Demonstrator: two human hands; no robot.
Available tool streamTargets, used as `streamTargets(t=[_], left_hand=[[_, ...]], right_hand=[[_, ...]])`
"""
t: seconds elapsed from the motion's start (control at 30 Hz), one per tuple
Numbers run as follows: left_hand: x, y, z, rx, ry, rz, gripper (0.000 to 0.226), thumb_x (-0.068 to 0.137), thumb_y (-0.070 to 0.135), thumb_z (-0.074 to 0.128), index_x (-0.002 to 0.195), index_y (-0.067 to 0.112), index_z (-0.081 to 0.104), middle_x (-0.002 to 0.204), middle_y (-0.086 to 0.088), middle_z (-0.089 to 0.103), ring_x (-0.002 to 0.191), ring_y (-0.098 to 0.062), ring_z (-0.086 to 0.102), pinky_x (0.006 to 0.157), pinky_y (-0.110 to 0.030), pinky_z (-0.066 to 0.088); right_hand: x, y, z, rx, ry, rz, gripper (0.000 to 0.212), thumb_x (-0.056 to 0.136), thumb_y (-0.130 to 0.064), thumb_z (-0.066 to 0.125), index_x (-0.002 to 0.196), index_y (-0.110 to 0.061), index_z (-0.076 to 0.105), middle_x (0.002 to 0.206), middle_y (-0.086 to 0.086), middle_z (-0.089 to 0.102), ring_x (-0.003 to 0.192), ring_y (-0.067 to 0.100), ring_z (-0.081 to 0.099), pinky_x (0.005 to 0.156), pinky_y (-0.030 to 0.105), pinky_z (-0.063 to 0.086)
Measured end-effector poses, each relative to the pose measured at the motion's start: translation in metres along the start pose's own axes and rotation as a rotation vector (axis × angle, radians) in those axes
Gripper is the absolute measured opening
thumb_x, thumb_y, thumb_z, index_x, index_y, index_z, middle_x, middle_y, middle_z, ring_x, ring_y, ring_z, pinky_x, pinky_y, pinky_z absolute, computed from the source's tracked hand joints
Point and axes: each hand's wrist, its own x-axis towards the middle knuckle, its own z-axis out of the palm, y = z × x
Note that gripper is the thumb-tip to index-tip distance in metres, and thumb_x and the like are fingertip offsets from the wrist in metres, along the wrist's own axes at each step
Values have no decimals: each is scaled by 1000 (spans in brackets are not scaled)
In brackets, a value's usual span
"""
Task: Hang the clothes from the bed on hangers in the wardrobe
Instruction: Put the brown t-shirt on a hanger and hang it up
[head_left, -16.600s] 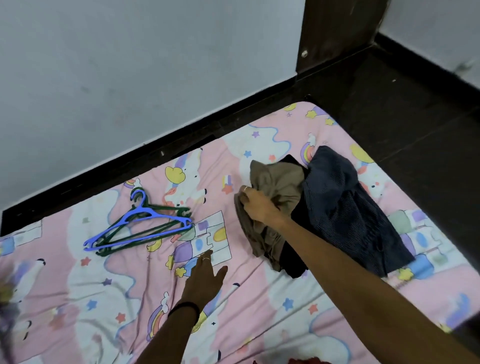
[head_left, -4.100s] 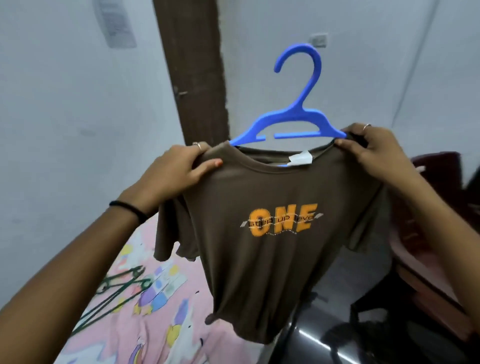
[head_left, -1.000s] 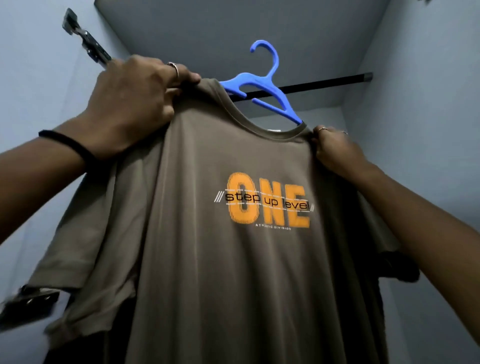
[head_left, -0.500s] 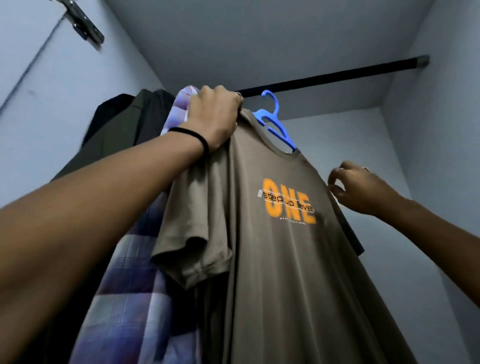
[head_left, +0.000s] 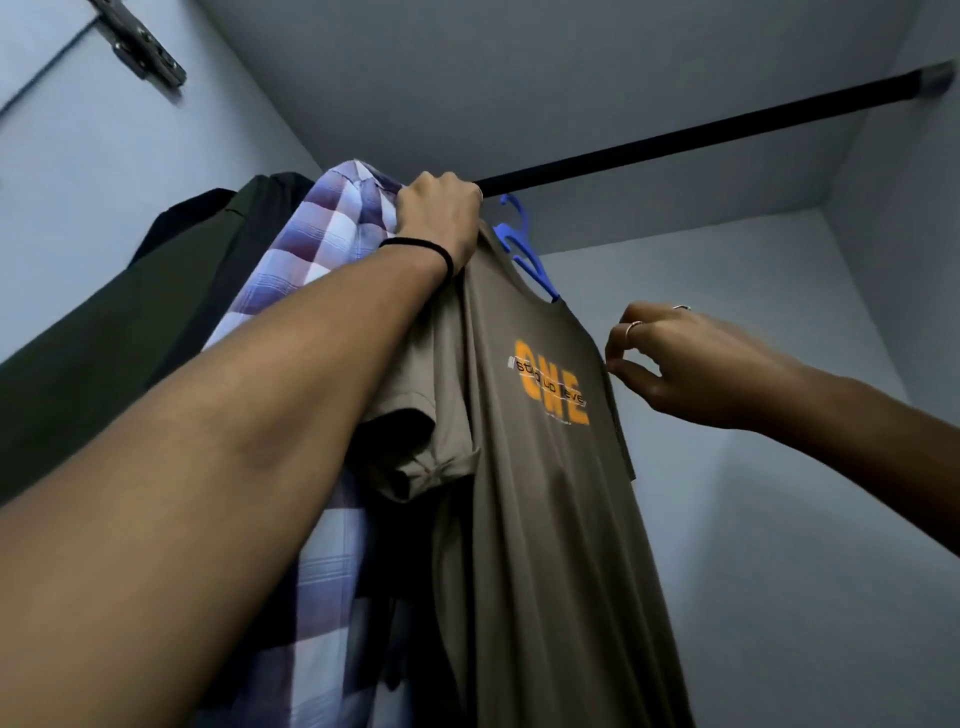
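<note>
A brown T-shirt (head_left: 545, 519) with an orange "ONE" print hangs on a blue hanger (head_left: 524, 249). The hanger's hook reaches up to the black wardrobe rod (head_left: 701, 137); whether it sits over the rod is hidden from this angle. My left hand (head_left: 441, 218) grips the shirt's left shoulder right under the rod. At the shirt's right shoulder edge is my right hand (head_left: 675, 358), fingers loosely curled, thumb and forefinger tips at the fabric with nothing clearly held. The bed is out of view.
A purple and white checked shirt (head_left: 322, 244) hangs just left of the T-shirt, with dark garments (head_left: 182, 291) further left. The rod runs bare to the right wall. A metal door hinge (head_left: 140, 47) shows at top left.
The T-shirt and hanger have gone further up and in to the rod. My right hand, which released the right shoulder half a second ago, now hovers at that shoulder's edge.
</note>
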Motion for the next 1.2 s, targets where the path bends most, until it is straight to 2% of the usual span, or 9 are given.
streamTargets(t=[0.13, 0.3, 0.4, 0.57, 0.7, 0.8, 0.93, 1.1, 1.2], left_hand=[[13, -3, 11, 36, 4, -13, 29, 93, 4, 45, 112, 12, 65, 112, -16, 61, 108, -37, 55, 69, -37, 37], [27, -3, 21, 59, 7, -19, 28, 93, 3, 44, 112, 9, 65, 113, -16, 61, 109, -37, 55, 70, -37, 37], [39, -4, 22, 75, 31, -25, 29, 93, 3, 45, 113, 9, 65, 114, -16, 61, 111, -38, 55, 72, -38, 39], [54, -17, 17, 82, 73, -52, 31, 95, 4, 45, 118, 8, 64, 118, -18, 60, 114, -40, 54, 84, -42, 46], [51, -25, 11, 87, 86, -36, 31, 94, 3, 46, 119, 9, 63, 117, -19, 60, 113, -41, 53, 81, -41, 44], [43, -28, 7, 97, 91, -10, 30, 94, 4, 47, 119, 10, 63, 117, -19, 59, 112, -42, 53, 78, -40, 42], [25, -26, 3, 98, 64, -50, 31, 95, 5, 44, 121, 10, 61, 120, -18, 57, 115, -41, 48, 85, -41, 41], [-4, -20, -10, 43, 77, -95, 30, 94, 4, 44, 122, 6, 57, 126, -18, 47, 119, -39, 42, 81, -43, 38], [-18, -23, -17, 118, 71, -57, 35, 91, 18, 54, 126, 13, 55, 136, -13, 38, 131, -35, 30, 99, -49, 31]], right_hand=[[4, 8, -2, -42, 4, -12, 27, 99, -34, 44, 116, -23, 62, 116, -5, 54, 86, 11, 46, 76, 31, 46], [7, 18, 2, -100, -14, -5, 28, 99, -37, 42, 116, -24, 62, 115, -7, 53, 96, 14, 55, 65, 23, 37], [11, 22, 5, -141, -16, -14, 29, 99, -39, 41, 115, -27, 61, 115, -9, 53, 86, 10, 50, 63, 23, 34], [13, 26, 12, -195, -49, -58, 32, 100, -42, 35, 115, -29, 60, 117, -11, 51, 92, 11, 55, 69, 24, 41], [14, 21, 14, -197, -60, -72, 32, 100, -41, 35, 115, -28, 60, 118, -10, 51, 84, 8, 48, 71, 24, 40], [11, 11, 12, -183, -63, -85, 32, 100, -42, 35, 114, -27, 60, 117, -10, 52, 92, 12, 55, 75, 27, 46], [-3, 3, 6, -186, -106, -63, 29, 100, -41, 36, 109, -28, 60, 112, -13, 52, 92, 12, 57, 63, 24, 40], [-28, -4, 4, -207, -130, -43, 27, 99, -40, 38, 103, -27, 61, 106, -12, 53, 92, 13, 57, 67, 28, 43], [-33, -17, 6, -189, -150, -64, 28, 100, -37, 38, 104, -24, 62, 104, -11, 52, 92, 14, 58, 69, 29, 47]])
